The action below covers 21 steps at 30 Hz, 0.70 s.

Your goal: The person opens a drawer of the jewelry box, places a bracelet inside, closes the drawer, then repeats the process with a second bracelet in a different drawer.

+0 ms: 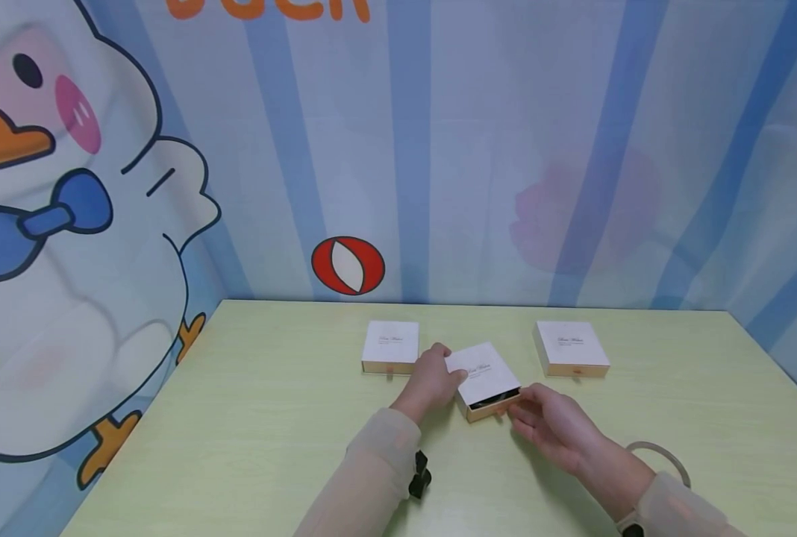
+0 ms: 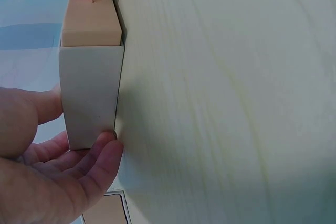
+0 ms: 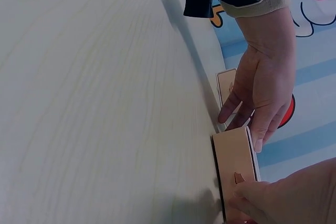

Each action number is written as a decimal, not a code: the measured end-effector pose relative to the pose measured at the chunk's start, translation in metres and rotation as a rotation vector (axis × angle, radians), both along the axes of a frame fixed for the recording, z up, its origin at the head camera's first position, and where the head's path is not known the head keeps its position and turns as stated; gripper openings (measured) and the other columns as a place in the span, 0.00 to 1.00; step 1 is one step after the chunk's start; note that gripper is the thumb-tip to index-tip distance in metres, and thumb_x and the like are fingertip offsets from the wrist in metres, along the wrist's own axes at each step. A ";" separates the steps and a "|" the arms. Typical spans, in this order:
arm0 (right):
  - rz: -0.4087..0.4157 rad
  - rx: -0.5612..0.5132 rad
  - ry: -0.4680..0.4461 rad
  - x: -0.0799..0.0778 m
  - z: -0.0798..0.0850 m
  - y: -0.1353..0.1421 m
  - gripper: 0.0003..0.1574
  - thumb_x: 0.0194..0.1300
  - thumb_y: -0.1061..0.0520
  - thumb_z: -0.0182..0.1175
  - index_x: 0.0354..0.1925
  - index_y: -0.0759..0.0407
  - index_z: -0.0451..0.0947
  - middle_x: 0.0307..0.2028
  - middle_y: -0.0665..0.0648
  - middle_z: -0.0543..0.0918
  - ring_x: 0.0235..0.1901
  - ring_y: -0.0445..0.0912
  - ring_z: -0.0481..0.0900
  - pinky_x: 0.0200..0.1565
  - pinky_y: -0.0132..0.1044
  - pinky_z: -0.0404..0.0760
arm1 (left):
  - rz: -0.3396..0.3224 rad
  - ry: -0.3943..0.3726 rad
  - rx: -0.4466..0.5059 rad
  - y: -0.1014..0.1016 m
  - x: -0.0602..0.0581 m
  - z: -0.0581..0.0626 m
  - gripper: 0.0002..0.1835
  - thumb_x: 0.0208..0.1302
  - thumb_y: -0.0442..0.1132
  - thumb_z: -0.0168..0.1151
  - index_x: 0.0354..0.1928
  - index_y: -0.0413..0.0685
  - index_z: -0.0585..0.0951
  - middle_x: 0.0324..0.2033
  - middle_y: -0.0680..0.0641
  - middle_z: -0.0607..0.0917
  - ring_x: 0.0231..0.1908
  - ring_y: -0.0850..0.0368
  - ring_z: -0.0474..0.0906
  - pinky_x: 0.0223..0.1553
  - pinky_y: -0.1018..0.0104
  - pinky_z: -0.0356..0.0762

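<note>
A small white box (image 1: 482, 371) with a peach inner drawer (image 1: 486, 411) sits at an angle on the table, script lettering on its lid. The drawer is partly slid out, with something dark showing inside. My left hand (image 1: 430, 379) holds the white sleeve (image 2: 90, 95) at its left side, thumb on top and fingers below. At the drawer's front, my right hand (image 1: 553, 424) pinches near the small pull tab (image 3: 239, 178); its exact hold is partly hidden.
Two similar white boxes stand further back on the pale table, one on the left (image 1: 390, 343) and one on the right (image 1: 572, 347). A striped cartoon backdrop (image 1: 466, 149) rises behind the table's far edge. A grey cable loop (image 1: 660, 452) shows beside my right wrist.
</note>
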State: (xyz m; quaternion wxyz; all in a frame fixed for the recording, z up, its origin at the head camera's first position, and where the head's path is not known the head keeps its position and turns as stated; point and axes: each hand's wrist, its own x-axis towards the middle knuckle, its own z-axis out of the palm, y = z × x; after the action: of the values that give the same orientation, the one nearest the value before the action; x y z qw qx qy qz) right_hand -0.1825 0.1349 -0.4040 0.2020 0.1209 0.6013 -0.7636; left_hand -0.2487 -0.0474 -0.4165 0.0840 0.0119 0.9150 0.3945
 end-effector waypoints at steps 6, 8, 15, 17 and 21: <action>0.001 -0.013 0.005 0.000 0.002 -0.001 0.24 0.72 0.57 0.37 0.61 0.70 0.56 0.48 0.57 0.74 0.48 0.42 0.73 0.59 0.40 0.71 | 0.000 -0.015 0.008 0.000 0.000 0.001 0.25 0.67 0.43 0.57 0.61 0.38 0.67 0.56 0.37 0.75 0.47 0.52 0.72 0.51 0.56 0.73; 0.001 -0.019 0.006 0.000 0.002 -0.001 0.22 0.72 0.57 0.38 0.59 0.69 0.57 0.47 0.56 0.74 0.47 0.42 0.73 0.57 0.38 0.73 | 0.001 -0.015 0.013 0.000 0.000 0.001 0.25 0.67 0.43 0.57 0.61 0.38 0.67 0.57 0.37 0.75 0.47 0.52 0.72 0.51 0.56 0.72; -0.018 -0.030 -0.010 -0.002 0.003 -0.003 0.18 0.72 0.57 0.39 0.55 0.66 0.59 0.52 0.59 0.70 0.50 0.43 0.72 0.62 0.42 0.68 | 0.001 -0.013 0.008 0.000 0.001 0.001 0.25 0.67 0.43 0.57 0.61 0.38 0.67 0.57 0.38 0.74 0.48 0.51 0.72 0.52 0.56 0.72; -0.021 -0.036 -0.014 -0.002 0.003 -0.003 0.16 0.71 0.57 0.40 0.53 0.65 0.59 0.52 0.59 0.69 0.51 0.44 0.71 0.63 0.43 0.67 | 0.003 -0.016 0.005 0.001 0.001 0.001 0.25 0.67 0.43 0.57 0.61 0.38 0.67 0.57 0.38 0.74 0.48 0.51 0.72 0.52 0.56 0.72; -0.021 -0.050 -0.014 -0.002 0.003 -0.003 0.14 0.71 0.57 0.40 0.50 0.64 0.59 0.50 0.57 0.70 0.49 0.43 0.72 0.61 0.40 0.70 | 0.003 -0.012 0.000 0.001 0.001 0.001 0.25 0.67 0.43 0.57 0.61 0.38 0.67 0.57 0.38 0.74 0.48 0.51 0.72 0.53 0.56 0.72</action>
State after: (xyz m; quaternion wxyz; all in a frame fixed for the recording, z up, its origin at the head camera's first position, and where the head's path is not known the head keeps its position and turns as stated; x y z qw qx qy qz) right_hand -0.1845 0.1320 -0.4013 0.2010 0.1275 0.5794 -0.7795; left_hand -0.2476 -0.0468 -0.4155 0.0891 0.0081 0.9145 0.3947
